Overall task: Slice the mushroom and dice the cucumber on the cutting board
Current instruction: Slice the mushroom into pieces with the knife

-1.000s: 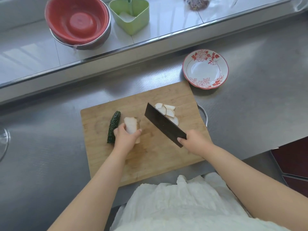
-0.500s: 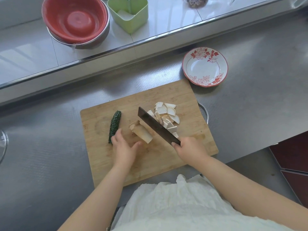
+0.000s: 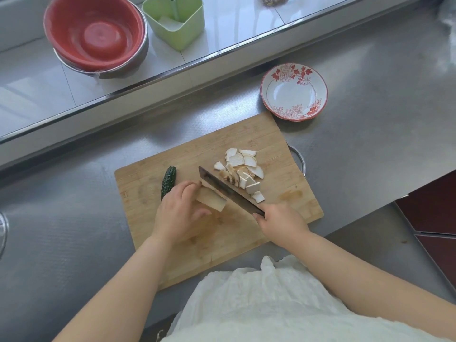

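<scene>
A wooden cutting board (image 3: 283,144) lies on the steel counter. My left hand (image 3: 179,212) presses the remaining pale mushroom piece (image 3: 212,201) flat on the board. My right hand (image 3: 280,222) grips the handle of a dark cleaver (image 3: 227,190), whose blade rests edge-down against the right side of that piece. A pile of white mushroom slices (image 3: 243,170) lies just right of the blade. A short dark green cucumber (image 3: 168,180) lies uncut on the board, left of my left hand.
A white bowl with red flowers (image 3: 294,91) stands beyond the board's far right corner. On the raised ledge sit a red basin in a steel bowl (image 3: 96,37) and a green container (image 3: 176,19). The counter's edge drops off at right.
My left hand laid the mushroom piece down and now holds it against the blade. The cleaver came down from a raised tilt to stand beside it. More slices lie in the pile.
</scene>
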Tool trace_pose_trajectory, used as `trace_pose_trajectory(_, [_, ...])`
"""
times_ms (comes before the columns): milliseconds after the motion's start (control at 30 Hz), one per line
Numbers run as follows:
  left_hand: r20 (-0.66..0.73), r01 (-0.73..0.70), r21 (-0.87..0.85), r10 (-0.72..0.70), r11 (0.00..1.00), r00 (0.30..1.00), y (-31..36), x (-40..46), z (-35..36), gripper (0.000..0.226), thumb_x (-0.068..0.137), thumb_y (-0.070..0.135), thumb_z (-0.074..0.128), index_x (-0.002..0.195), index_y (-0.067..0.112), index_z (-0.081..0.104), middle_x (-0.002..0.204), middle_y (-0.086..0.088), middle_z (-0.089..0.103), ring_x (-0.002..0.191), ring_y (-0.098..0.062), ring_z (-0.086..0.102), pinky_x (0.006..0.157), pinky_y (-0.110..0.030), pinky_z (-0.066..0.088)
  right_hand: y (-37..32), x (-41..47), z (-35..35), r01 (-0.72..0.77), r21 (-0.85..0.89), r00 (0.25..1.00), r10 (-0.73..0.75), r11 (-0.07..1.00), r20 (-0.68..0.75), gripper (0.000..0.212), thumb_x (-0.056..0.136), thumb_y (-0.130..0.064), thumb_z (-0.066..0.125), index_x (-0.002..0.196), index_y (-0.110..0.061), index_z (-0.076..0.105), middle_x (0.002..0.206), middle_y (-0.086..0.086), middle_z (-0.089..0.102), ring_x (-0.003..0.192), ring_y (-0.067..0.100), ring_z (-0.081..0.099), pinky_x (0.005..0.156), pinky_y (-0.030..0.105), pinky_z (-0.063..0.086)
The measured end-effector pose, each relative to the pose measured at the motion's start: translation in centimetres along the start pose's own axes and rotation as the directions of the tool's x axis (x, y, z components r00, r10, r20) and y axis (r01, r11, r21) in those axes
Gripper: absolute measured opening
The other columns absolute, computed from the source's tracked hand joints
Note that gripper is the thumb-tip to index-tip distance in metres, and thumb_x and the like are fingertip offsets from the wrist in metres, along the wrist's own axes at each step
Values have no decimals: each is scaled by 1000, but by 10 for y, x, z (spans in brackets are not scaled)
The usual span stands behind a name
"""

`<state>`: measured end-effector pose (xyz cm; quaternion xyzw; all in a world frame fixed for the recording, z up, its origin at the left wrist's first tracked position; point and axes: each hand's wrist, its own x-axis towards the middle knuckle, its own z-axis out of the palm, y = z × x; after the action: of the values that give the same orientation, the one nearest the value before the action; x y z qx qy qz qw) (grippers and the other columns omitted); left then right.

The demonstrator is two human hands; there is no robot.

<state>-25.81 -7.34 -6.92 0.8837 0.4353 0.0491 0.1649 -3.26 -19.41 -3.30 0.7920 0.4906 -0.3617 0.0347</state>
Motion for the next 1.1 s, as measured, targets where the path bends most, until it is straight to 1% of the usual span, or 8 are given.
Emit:
trace_pose_trajectory(100, [-54,22,35,-20,999,998,-8,-23,11,71,79,70,48,115,9,57,115,-8,59,106,-25,54,88,-39,47,2,-1,4,-28,26,999,27,999,16,30,98,-41,40,100,-18,61,72,-2,56,70,22,56,53,28,39])
trace_pose_trajectory(167, [-57,4,89,1,996,998,-13,-36,19,73,81,70,41,120,10,55,119,-8,54,111,-27,49,92,-42,44,4,-2,6,-47,45,998,46,998,36,32,98,-41,40,98,-17,61,73,-1,58,72,23,58,53,28,40])
trace_pose_trajectory(333, [97,-163,122,151,979,984,-17,-32,23,73,76,49,72,136,14,49,141,-2,48,135,-23,36,112,-43,28,8,-2,9,-60,49,996,56,997,68,32,98,-42,40,97,-17,61,73,1,61,70,23,59,54,29,43])
trace_pose_trajectory(567, [140,-179,138,159,974,977,-11,-13,28,67,74,49,73,130,18,53,131,0,57,129,-24,45,105,-44,37,1,-1,8,-58,44,997,55,997,54,32,98,-42,40,97,-17,60,69,-2,57,66,21,56,49,27,37])
trace_pose_trajectory(767, [50,128,153,-137,980,989,25,-4,43,64,74,61,65,118,16,59,114,-4,58,110,-27,47,88,-41,42,0,4,0,-72,-7,997,72,997,15,30,99,-39,39,98,-17,59,67,-5,51,66,21,54,50,26,38])
trace_pose_trajectory(900, [79,568,-127,-563,813,823,58,-1,49,67,73,61,67,125,21,50,121,-2,47,118,-24,33,97,-37,29,1,8,-5,-44,-31,999,45,999,20,29,99,-38,40,102,-17,60,71,-4,52,68,22,53,50,27,37])
trace_pose_trajectory(1000, [62,651,-172,-651,739,756,72,-2,54,70,71,63,68,119,16,51,117,-6,47,114,-26,34,97,-38,26,-3,9,-6,5,-67,999,-3,998,35,30,99,-37,39,104,-18,62,78,1,60,72,24,56,53,28,39])
trace_pose_trajectory(1100, [61,628,-69,-625,775,778,69,-4,57,72,69,68,67,112,12,51,110,-9,48,106,-28,38,91,-38,28,-5,9,-6,29,-88,999,-25,996,47,29,99,-35,39,104,-18,63,86,5,65,78,27,61,57,30,45])
